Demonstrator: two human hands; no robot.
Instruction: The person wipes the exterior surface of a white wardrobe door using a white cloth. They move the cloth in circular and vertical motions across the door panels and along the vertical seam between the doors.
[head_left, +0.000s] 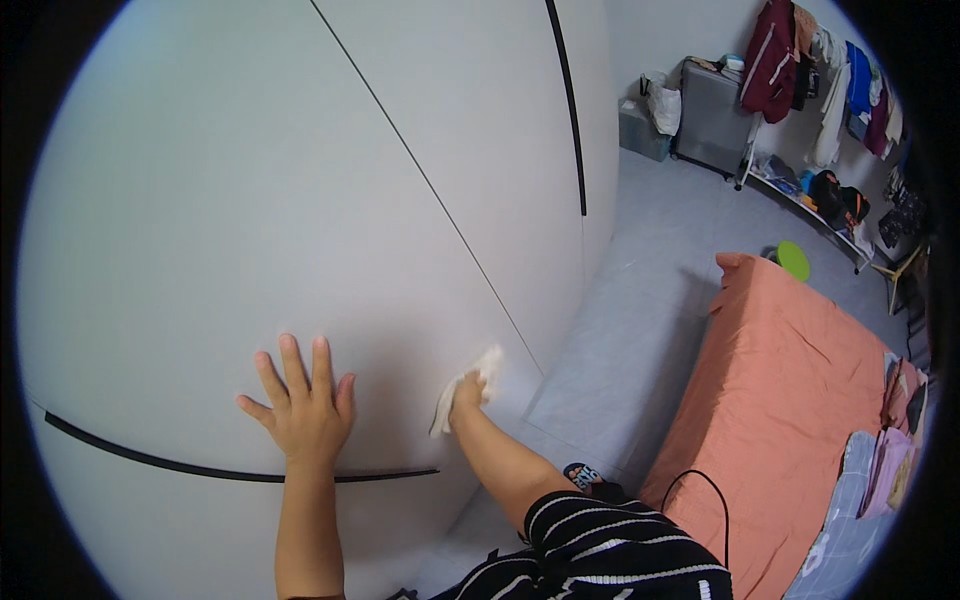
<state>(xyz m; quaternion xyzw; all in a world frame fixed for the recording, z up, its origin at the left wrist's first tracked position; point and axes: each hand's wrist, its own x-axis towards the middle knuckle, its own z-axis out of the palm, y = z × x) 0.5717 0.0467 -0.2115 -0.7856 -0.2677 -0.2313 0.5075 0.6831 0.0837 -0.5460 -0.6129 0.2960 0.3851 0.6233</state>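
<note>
The left hand was spread wide on the white panel, fingers fanned and pointing up, the palm seemingly flat against it. The right hand was closed around a white cloth, bunching its middle; exactly how the fingers gripped it could not be told, since cloth and hand partly hid them. The cloth lay against the panel or very near it, its long axis slanting from lower left to upper right, one end showing past the fingers and the other hanging below the wrist. It was to the right of the left hand, well apart from it, so the right hand was the nearer and the only one on it. The thin seam between panels ran down just to the right of the cloth. One black strip crossed behind the left forearm, below both hands; another black strip stood high on the panel beyond the seam.

Farther right, past the striped sleeve, were the grey floor, a bed with a salmon cover, a green disc and a clothes rack with a maroon jacket.
</note>
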